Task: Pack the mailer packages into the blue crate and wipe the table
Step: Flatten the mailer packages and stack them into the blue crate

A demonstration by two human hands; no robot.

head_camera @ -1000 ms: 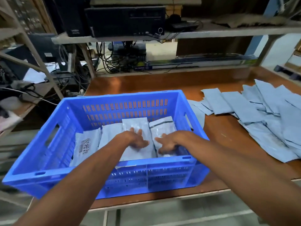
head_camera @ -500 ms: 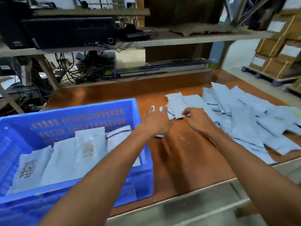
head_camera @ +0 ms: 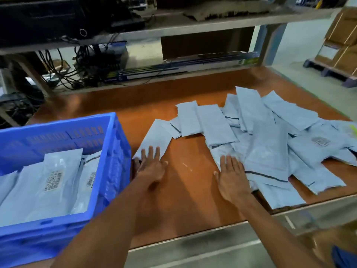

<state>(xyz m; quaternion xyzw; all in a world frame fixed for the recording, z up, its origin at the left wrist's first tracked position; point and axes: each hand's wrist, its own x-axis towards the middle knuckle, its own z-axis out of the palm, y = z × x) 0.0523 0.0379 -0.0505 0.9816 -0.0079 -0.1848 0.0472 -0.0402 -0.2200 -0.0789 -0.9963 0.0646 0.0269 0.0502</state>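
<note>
You are resting your left hand (head_camera: 152, 167) flat on the table (head_camera: 189, 200), just beside the right wall of the blue crate (head_camera: 116, 161). Its fingers are lying straight and a little spread, with the fingertips touching the near end of a single mailer (head_camera: 154, 138). The hand is gripping nothing.

You are holding your right hand (head_camera: 231, 176) flat as well, palm down and fingers straight. Its fingertips are reaching onto the near left edge of the pile of mailers (head_camera: 266, 144). Whether they are pressing down or only touching is hard to tell from this angle. Nothing is being pinched or curled round.

The pile is sprawling across the right half of the table in overlapping layers. One package near the right edge is showing a printed label face up. The single mailer is lying apart from the pile's near end but overlapping other packages at its far end.

The blue crate is sitting on the left part of the table. The packed mailers (head_camera: 56, 176) are leaning inside it in a row, and two are showing barcode labels.

Beyond the table, a shelf (head_camera: 193, 26) is running across the back with a tangle of cables (head_camera: 63, 66) hanging below it on the left. Cardboard boxes (head_camera: 340, 45) are standing off to the far right.
</note>
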